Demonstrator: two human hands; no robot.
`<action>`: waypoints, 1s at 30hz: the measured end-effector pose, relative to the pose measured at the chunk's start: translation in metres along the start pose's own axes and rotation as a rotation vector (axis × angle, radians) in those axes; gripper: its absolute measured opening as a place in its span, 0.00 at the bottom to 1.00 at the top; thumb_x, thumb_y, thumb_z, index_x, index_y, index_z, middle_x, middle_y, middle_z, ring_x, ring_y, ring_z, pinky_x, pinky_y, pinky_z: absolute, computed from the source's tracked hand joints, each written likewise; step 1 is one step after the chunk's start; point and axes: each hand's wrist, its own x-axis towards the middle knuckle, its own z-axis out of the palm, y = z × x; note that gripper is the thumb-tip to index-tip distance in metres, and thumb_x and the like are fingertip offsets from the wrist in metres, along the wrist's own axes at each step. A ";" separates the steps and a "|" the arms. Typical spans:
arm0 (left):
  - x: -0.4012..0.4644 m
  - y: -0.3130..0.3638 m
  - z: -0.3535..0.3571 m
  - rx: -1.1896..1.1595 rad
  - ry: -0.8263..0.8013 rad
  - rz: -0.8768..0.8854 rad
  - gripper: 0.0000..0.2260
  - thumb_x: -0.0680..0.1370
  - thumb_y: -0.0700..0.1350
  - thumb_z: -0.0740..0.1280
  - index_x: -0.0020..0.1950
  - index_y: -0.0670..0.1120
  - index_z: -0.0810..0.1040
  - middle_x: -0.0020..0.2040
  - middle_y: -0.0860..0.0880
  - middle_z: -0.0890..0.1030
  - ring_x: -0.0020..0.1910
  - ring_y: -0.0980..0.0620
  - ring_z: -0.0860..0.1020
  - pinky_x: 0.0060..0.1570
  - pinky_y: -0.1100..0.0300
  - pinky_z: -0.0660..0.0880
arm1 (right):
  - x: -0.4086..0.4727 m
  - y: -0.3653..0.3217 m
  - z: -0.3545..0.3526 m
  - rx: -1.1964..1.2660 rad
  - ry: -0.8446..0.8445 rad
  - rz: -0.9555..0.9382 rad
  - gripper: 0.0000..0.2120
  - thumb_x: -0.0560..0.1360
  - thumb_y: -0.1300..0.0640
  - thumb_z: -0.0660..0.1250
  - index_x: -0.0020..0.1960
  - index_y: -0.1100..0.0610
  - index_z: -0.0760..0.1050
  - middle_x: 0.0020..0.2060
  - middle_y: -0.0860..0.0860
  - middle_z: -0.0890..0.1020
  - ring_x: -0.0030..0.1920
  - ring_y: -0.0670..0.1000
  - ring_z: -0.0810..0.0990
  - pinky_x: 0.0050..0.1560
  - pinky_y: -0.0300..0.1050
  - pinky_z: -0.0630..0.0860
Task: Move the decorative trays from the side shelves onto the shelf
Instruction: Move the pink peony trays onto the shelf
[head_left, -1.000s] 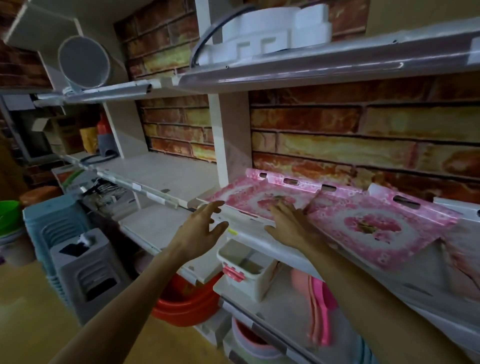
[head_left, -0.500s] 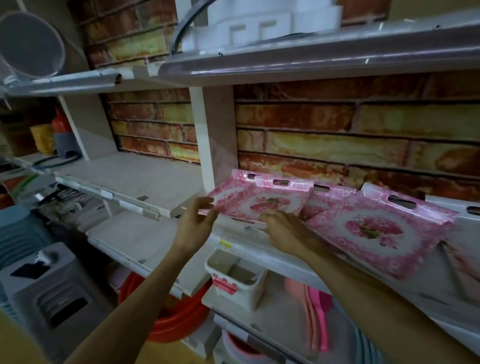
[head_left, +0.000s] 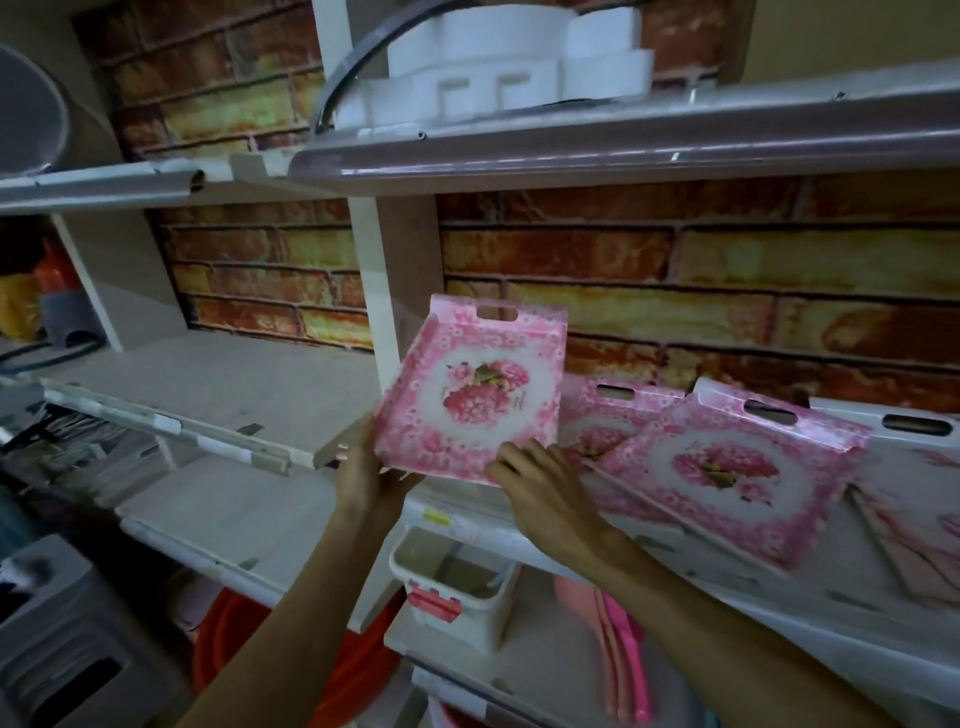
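A pink floral tray (head_left: 470, 389) was tilted up on its near edge in front of the white upright post (head_left: 387, 291), its handle slot at the top and its printed face toward the camera. The left hand (head_left: 371, 480) gripped its lower left corner, thumb lying along the left rim and the fingers hidden behind the tray. The right hand (head_left: 540, 493) clasped the lower right edge, fingertips (head_left: 506, 457) curled over the front of the rim, so both hands were closed on the tray. Its bottom edge sat just above the front lip of the right shelf (head_left: 649, 551).

Just beside it to the right, a second pink tray (head_left: 737, 467) lay tilted on that shelf, overlapping a third pink tray (head_left: 602, 421) beneath it. The left shelf (head_left: 208, 384) was beside the post. Below the hands stood a white bin (head_left: 452, 587) with a pink latch, and a red tub (head_left: 358, 670) lower still. A brick-patterned wall (head_left: 675, 270) backed the shelving.
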 end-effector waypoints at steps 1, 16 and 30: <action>0.001 -0.001 0.002 -0.052 0.009 0.011 0.18 0.82 0.49 0.58 0.68 0.43 0.73 0.64 0.40 0.78 0.60 0.41 0.78 0.58 0.41 0.76 | -0.001 -0.002 0.002 -0.004 0.018 -0.001 0.17 0.69 0.66 0.55 0.50 0.54 0.77 0.46 0.51 0.77 0.43 0.55 0.71 0.41 0.49 0.66; 0.021 0.002 0.002 -0.181 0.078 0.117 0.15 0.83 0.48 0.52 0.61 0.43 0.73 0.56 0.42 0.80 0.61 0.40 0.78 0.62 0.43 0.75 | 0.035 0.039 -0.017 0.635 0.222 0.593 0.15 0.77 0.47 0.65 0.59 0.53 0.76 0.54 0.50 0.73 0.56 0.50 0.72 0.57 0.43 0.71; 0.016 -0.002 -0.008 -0.050 -0.044 0.062 0.24 0.83 0.57 0.53 0.67 0.42 0.73 0.60 0.40 0.81 0.61 0.40 0.78 0.60 0.42 0.75 | 0.075 0.060 0.030 1.058 0.244 1.267 0.08 0.81 0.58 0.58 0.58 0.58 0.68 0.41 0.54 0.75 0.38 0.53 0.74 0.38 0.45 0.70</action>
